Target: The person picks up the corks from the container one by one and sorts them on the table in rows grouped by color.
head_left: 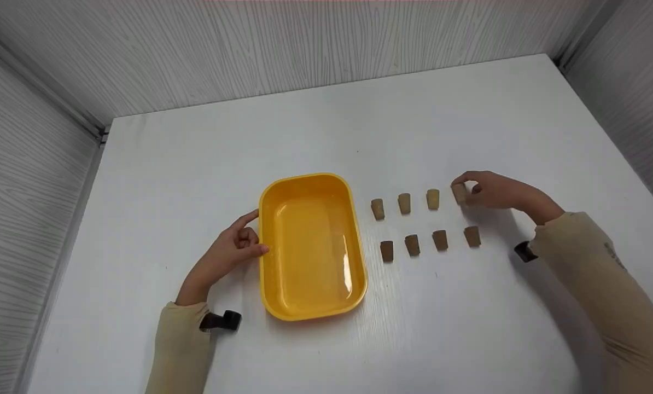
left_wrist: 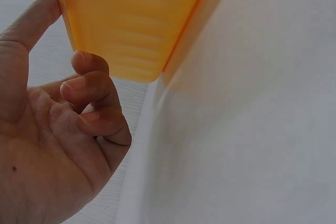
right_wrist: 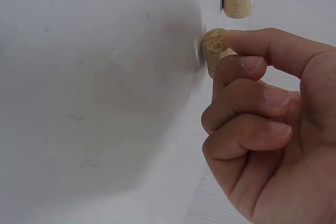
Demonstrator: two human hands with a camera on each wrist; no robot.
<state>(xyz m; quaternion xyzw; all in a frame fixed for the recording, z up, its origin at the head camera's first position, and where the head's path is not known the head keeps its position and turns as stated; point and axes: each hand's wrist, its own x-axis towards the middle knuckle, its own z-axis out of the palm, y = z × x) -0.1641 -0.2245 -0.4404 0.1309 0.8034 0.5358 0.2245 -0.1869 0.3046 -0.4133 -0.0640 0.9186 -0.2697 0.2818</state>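
The yellow tray (head_left: 311, 251) lies on the white table. At its left side my left hand (head_left: 231, 243) holds the rim, the thumb lapping over it and the index finger stretched out farther along. The other fingers curl in beside the tray wall (left_wrist: 131, 30) in the left wrist view. On the right, my right hand (head_left: 496, 190) pinches a light cork stopper (head_left: 459, 192) between thumb and index finger, the remaining fingers folded into the palm. Its speckled end (right_wrist: 215, 40) shows in the right wrist view.
Three light corks (head_left: 404, 203) stand in a row between the tray and my right hand. Nearer to me runs a row of several darker brown corks (head_left: 440, 239). Grey wood-grain panels (head_left: 304, 49) border the table at the back and sides.
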